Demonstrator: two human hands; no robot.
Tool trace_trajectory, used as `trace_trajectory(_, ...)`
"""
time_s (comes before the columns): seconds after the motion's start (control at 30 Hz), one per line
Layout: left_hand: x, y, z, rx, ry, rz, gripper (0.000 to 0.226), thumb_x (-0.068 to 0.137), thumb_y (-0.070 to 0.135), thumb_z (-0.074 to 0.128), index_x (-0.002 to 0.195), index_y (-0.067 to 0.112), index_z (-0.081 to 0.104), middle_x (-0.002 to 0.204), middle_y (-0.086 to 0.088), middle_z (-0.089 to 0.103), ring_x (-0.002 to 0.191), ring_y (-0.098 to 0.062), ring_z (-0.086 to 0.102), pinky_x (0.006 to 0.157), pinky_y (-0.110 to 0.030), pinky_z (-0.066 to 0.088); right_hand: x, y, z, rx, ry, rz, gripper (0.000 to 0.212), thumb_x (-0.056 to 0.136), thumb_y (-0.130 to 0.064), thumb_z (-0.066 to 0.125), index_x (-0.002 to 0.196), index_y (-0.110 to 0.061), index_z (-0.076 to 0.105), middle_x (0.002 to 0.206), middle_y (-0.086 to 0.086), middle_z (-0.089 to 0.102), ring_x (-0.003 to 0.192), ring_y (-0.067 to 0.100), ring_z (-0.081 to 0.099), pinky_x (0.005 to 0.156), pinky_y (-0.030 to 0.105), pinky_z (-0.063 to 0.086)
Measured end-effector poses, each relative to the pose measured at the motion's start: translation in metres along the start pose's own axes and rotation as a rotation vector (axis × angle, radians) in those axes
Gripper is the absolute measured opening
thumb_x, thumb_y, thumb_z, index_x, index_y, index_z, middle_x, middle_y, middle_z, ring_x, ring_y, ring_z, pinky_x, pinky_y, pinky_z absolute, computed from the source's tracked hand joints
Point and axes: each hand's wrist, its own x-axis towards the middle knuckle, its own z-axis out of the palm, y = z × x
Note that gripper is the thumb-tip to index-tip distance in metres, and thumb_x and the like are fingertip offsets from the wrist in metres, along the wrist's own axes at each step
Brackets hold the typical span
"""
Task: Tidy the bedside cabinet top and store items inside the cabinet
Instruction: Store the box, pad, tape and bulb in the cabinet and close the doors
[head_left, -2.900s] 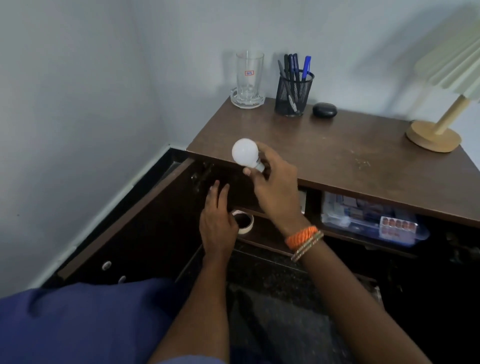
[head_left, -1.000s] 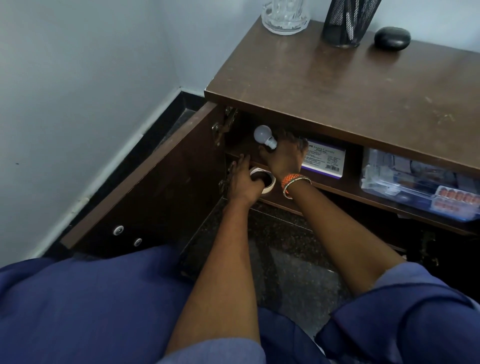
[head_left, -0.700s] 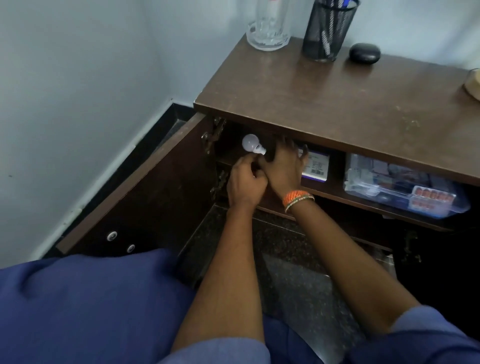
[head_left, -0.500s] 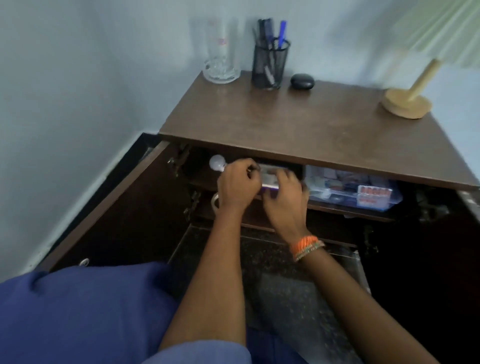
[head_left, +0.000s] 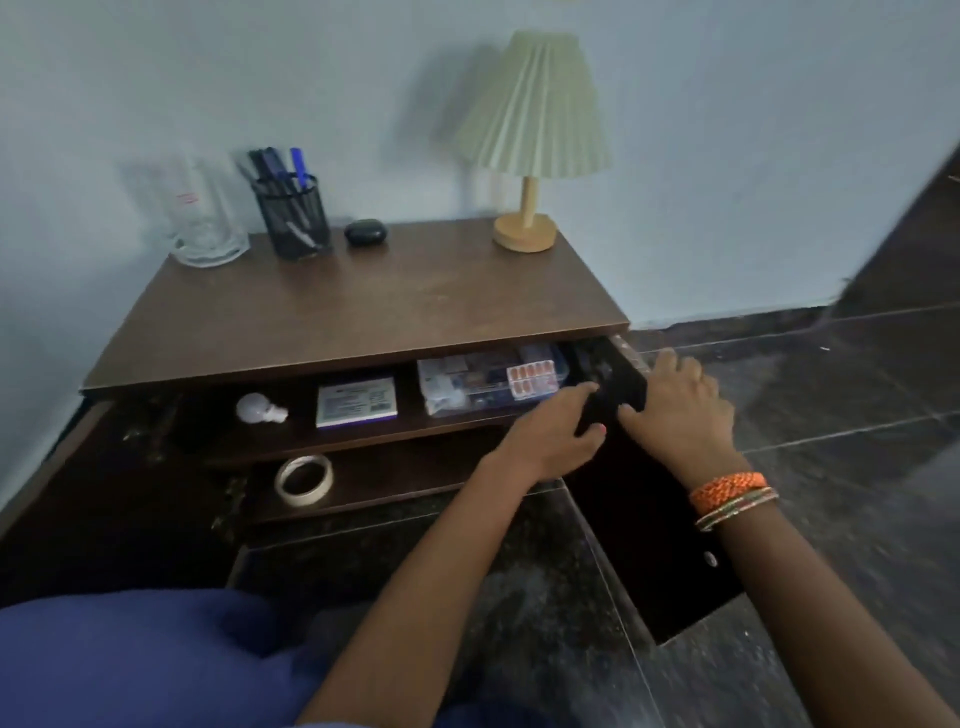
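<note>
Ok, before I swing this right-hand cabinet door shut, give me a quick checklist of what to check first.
1. Both hands on the right door: left hand on its inner side, right hand on the outer side: ok.
2. Bulb lies on the upper shelf, inside: ok.
3. Clear plastic box behind the shelf edge: cannot tell.
4. Tape roll sits at the lower shelf's front edge: cannot tell if it clears.
5. Left fingers in the door's path: not ok.
</note>
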Motion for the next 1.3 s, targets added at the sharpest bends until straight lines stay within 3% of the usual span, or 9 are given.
trace_trajectory(0.13, -0.004, 0.006, 0.024, -0.034, -0.093, 0.015, 0.064, 0.091, 0.04, 0.05, 0.147, 0.025, 0.023, 0.15, -0.002, 0.035, 0.136, -0.017, 0.035, 0.111, -0.039, 0.034, 0.012, 0.045, 0.006, 0.083, -0.323, 0.009, 0.05, 0.083, -0.028, 0.067, 0.123, -0.008, 0.045, 0.124, 0.018, 0.057, 0.113, 0.033, 0.056, 0.093, 0.039, 0.048)
trace_trajectory(0.3, -0.015, -0.004, 0.027, -0.035, -0.121, 0.019, 0.066, 0.09, 0.041, 0.051, 0.148, 0.027, 0.021, 0.152, -0.001, 0.033, 0.135, -0.016, 0.037, 0.11, -0.041, 0.036, 0.02, 0.061, 0.007, 0.18, -0.459, -0.041, 0.044, 0.08, -0.009, 0.067, 0.114, -0.019, 0.041, 0.11, 0.009, 0.058, 0.088, 0.021, 0.057, 0.064, 0.026, 0.046)
trace_trajectory(0.43, -0.016, -0.01, 0.023, -0.042, -0.131, -0.012, 0.068, 0.089, 0.042, 0.053, 0.147, 0.028, 0.021, 0.15, -0.001, 0.035, 0.129, -0.015, 0.043, 0.107, -0.037, 0.038, 0.025, 0.068, 0.005, 0.2, -0.508, -0.087, 0.047, 0.079, -0.009, 0.068, 0.116, -0.021, 0.04, 0.109, 0.006, 0.057, 0.088, 0.019, 0.056, 0.057, 0.022, 0.042)
trace_trajectory(0.7, -0.007, -0.011, 0.029, -0.152, -0.326, -0.167, 0.075, 0.083, 0.054, 0.052, 0.145, 0.045, 0.011, 0.146, -0.004, 0.041, 0.127, -0.019, 0.045, 0.1, -0.03, 0.036, 0.005, 0.044, 0.016, 0.351, -0.544, -0.11, 0.049, 0.086, -0.026, 0.06, 0.127, -0.013, 0.036, 0.112, 0.012, 0.06, 0.093, 0.024, 0.062, 0.078, 0.034, 0.054)
trace_trajectory(0.87, -0.005, -0.02, 0.019, -0.286, -0.334, -0.266, 0.061, 0.083, 0.034, 0.042, 0.143, 0.037, 0.031, 0.147, -0.006, 0.04, 0.133, -0.024, 0.038, 0.11, -0.036, 0.029, -0.013, 0.002, 0.032, 0.535, -0.53, -0.021, 0.053, 0.091, -0.033, 0.055, 0.125, -0.003, 0.029, 0.121, 0.023, 0.057, 0.105, 0.036, 0.061, 0.09, 0.044, 0.052)
trace_trajectory(0.97, -0.01, -0.028, 0.003, -0.249, -0.359, -0.319, 0.044, 0.089, 0.02, 0.04, 0.133, 0.023, 0.048, 0.133, -0.011, 0.054, 0.116, -0.024, 0.053, 0.103, -0.042, 0.04, -0.015, -0.022, 0.039, 0.672, -0.576, 0.022, 0.058, 0.092, -0.037, 0.053, 0.126, -0.003, 0.02, 0.121, 0.028, 0.056, 0.108, 0.04, 0.06, 0.094, 0.051, 0.05)
trace_trajectory(1.1, -0.024, -0.04, -0.027, -0.391, -0.295, -0.417, 0.025, 0.098, 0.029, 0.037, 0.101, 0.03, 0.062, 0.099, 0.002, 0.069, 0.083, -0.01, 0.066, 0.075, -0.023, 0.051, -0.025, -0.053, 0.049, 0.88, -0.662, 0.1, 0.08, 0.095, -0.046, 0.046, 0.141, -0.002, -0.003, 0.1, 0.021, 0.065, 0.084, 0.033, 0.069, 0.073, 0.04, 0.059)
trace_trajectory(1.2, -0.039, -0.059, -0.047, -0.52, -0.302, -0.533, 0.028, 0.096, 0.043, 0.042, 0.091, 0.031, 0.066, 0.083, 0.004, 0.075, 0.077, -0.013, 0.071, 0.063, -0.023, 0.054, -0.041, -0.07, 0.067, 0.888, -0.668, 0.055, 0.109, 0.089, -0.068, 0.035, 0.14, 0.003, -0.03, 0.143, 0.021, 0.042, 0.128, 0.031, 0.046, 0.105, 0.033, 0.038)
trace_trajectory(1.3, -0.046, -0.079, -0.056, -0.648, -0.307, -0.629, 0.03, 0.095, 0.037, 0.047, 0.092, 0.018, 0.069, 0.084, -0.004, 0.074, 0.073, -0.016, 0.072, 0.06, -0.025, 0.055, -0.059, -0.08, 0.084, 0.895, -0.775, -0.052, 0.109, 0.084, -0.076, 0.021, 0.146, 0.011, 0.0, 0.145, 0.023, 0.04, 0.13, 0.03, 0.045, 0.102, 0.024, 0.032)
